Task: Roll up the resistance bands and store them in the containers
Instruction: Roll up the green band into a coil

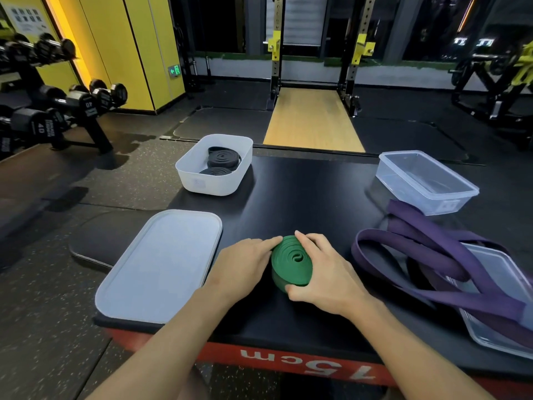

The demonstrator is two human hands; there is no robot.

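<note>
On a black padded surface [302,197] in a gym, a person's two bare hands close around a rolled green band [292,262] near the front edge. The right hand [326,272] wraps the coil from its right side, fingers over the top and thumb pressed against the near face, its grip holding the roll. The left hand [243,265] lies flat beside it, fingertips touching the coil's left rim; its grip is loose and wraps nothing.

At the far left of the surface stands a white tub [215,180] with two black rolled bands [223,160] inside. Its flat white lid [161,264] lies at the near left, just beside the left hand. At the far right sits a clear plastic container [427,183], and before it a loose purple band [432,255] sprawls in loops, part of it draped over a clear lid [496,327] at the right edge.

The red front of the platform carries the marking "15cm". A dumbbell rack [57,111] stands at left, and a squat rack [317,53] with a wooden floor strip lies beyond.
</note>
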